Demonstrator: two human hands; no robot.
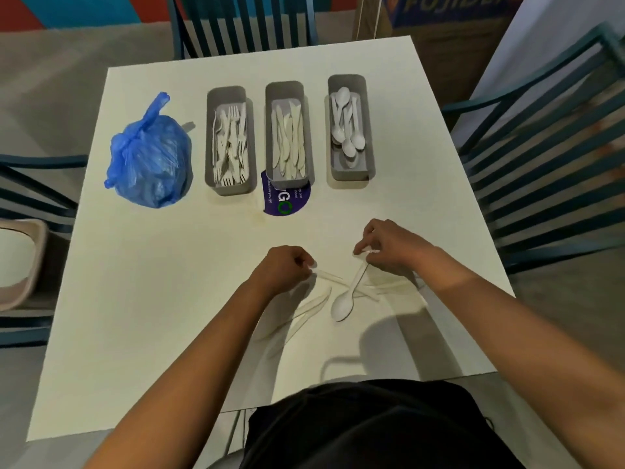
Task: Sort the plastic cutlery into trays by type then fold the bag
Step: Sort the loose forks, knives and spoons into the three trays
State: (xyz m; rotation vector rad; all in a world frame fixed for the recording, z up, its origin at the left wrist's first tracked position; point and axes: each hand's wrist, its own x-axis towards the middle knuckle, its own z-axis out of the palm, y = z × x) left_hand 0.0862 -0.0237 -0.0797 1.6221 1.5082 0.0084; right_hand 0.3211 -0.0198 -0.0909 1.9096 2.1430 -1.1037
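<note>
Cutlery sorting under way at a white table.
Right hand pinches a spoon by its handle; left hand pinches a knife off the tabletop.

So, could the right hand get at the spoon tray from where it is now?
Probably yes. The right hand pinches a spoon by its handle, and bare table lies between it and the spoon tray, whose top is open. Whether the arm reaches that far is a guess.
</note>
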